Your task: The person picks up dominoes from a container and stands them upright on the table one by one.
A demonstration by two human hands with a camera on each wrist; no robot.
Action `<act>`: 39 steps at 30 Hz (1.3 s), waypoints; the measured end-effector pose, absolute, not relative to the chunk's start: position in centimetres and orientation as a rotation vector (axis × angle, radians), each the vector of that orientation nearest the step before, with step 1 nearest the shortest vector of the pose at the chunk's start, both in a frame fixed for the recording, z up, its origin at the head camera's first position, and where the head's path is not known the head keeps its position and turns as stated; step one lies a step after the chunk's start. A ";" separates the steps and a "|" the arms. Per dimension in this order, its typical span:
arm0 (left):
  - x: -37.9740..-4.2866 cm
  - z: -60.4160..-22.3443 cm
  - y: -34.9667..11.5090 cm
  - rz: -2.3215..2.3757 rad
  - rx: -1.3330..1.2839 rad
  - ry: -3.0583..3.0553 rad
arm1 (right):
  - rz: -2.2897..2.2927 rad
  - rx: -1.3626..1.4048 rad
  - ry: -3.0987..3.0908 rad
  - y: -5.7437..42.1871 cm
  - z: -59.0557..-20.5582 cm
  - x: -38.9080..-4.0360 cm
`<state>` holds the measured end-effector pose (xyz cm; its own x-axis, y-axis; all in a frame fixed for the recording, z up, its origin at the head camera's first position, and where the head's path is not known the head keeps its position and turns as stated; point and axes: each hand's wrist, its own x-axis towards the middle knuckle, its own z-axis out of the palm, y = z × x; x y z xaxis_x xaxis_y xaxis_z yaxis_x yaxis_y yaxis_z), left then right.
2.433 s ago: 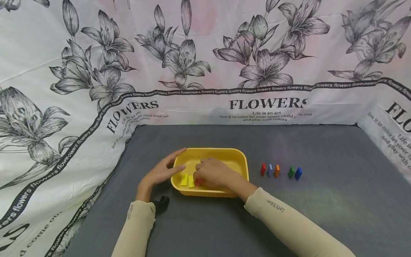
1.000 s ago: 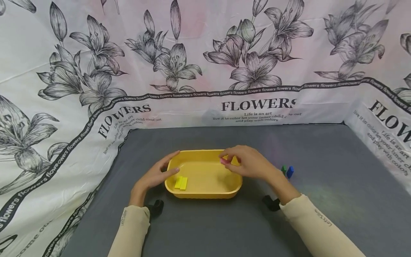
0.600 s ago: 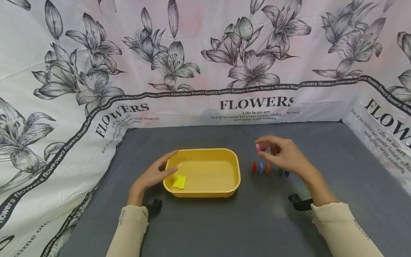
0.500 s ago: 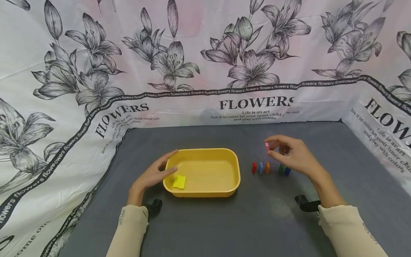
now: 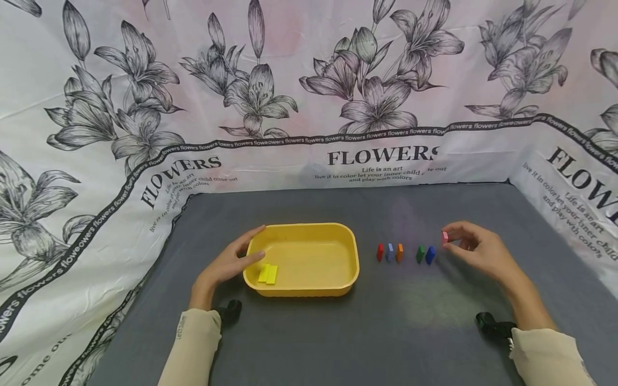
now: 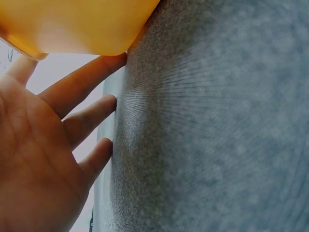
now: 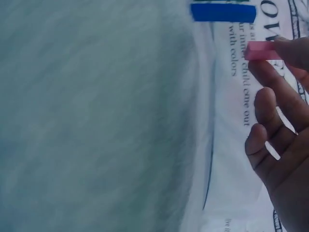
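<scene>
The cloth (image 5: 309,112) read "FLOWERS" over "Life is an art" and "play with colors"; its band (image 5: 289,141) repeated "flowers"; the left sleeve (image 5: 193,343) seemingly read "LetsSlim".

The yellow tray (image 5: 314,254) looks like smooth plastic with a soft gloss along its wall. The pink block (image 7: 259,50) and blue block (image 7: 224,13) have smooth, flat faces; whether they are wood or plastic cannot be told. The grey table (image 5: 309,343) has a matt, finely ribbed, cloth-like surface. The printed hanging (image 5: 289,43) is a thin, creased sheet with a faint sheen. The beige sleeves (image 5: 192,343) are matt cloth.
</scene>
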<state>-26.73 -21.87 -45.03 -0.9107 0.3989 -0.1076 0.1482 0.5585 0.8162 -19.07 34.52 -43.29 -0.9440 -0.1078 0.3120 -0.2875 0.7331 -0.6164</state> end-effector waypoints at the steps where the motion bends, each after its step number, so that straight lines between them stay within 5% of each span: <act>1: -26.7 -45.1 -21.9 1.277 0.454 2.516 | 1.018 0.308 -2.702 34.7 -43.5 -19.0; 39: -26.7 -45.1 -21.8 1.273 0.450 2.524 | 1.087 0.383 -2.923 35.3 -44.1 -18.9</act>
<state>-26.68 -21.78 -45.12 -0.9129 0.3943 -0.1056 0.1496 0.5638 0.8123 -18.90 35.27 -44.15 -0.9703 -0.2270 0.0841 -0.2268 0.7309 -0.6437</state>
